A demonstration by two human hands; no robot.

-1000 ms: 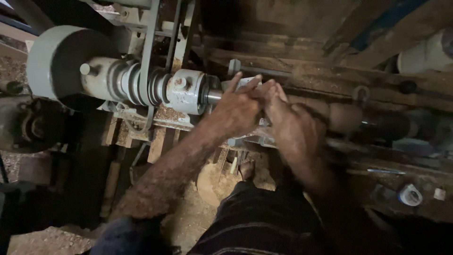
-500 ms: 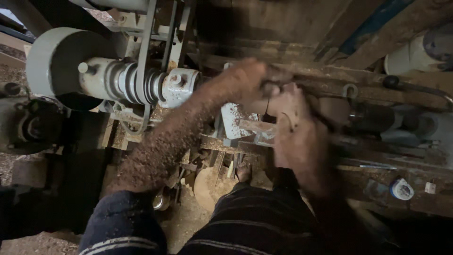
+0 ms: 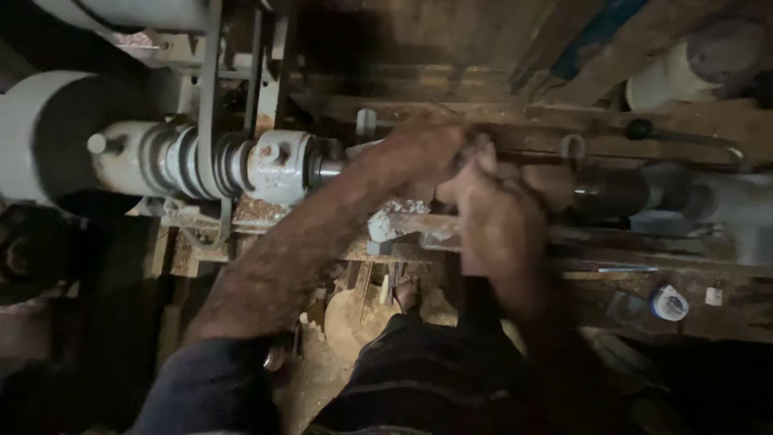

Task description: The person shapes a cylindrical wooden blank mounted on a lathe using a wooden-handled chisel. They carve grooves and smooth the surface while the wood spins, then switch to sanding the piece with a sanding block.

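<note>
A person stood over a worn wooden lathe bench (image 3: pixel 708 310), both bare hands meeting at the middle of the machine. The left hand (image 3: pixel 423 153), its forearm dusted with sawdust, reached across from the lower left and lay curled over a brown turned wooden workpiece (image 3: pixel 555 181) mounted along the lathe axis; its fingers looked bent and drawn together over the wood, though blur hid whether they actually gripped it. The right hand (image 3: pixel 495 217) sat just beside it, touching it at the knuckles, fingers pressed together and closed downward toward the rusty metal tool rest bar (image 3: pixel 411 225) running below the workpiece. What, if anything, the right hand pinched could not be told from the blurred view.

The workpiece lay horizontal between the pale grey-blue metal headstock spindle housing (image 3: pixel 278 165) on the left and the dark cylindrical tailstock (image 3: pixel 616 193) on the right, close to the bench's far edge. Left of the housing, a grooved stepped pulley (image 3: pixel 189 161) carried a dark drive belt (image 3: pixel 211 89) rising toward the top edge of the view. A large pale grey round motor casing (image 3: pixel 40 137) stood at the left end. Near the bench's right front edge sat a small white-and-blue round cap (image 3: pixel 668 302). Heaped sawdust (image 3: pixel 354 322) lay beneath the bench, above the person's dark striped garment (image 3: pixel 435 383).
</note>
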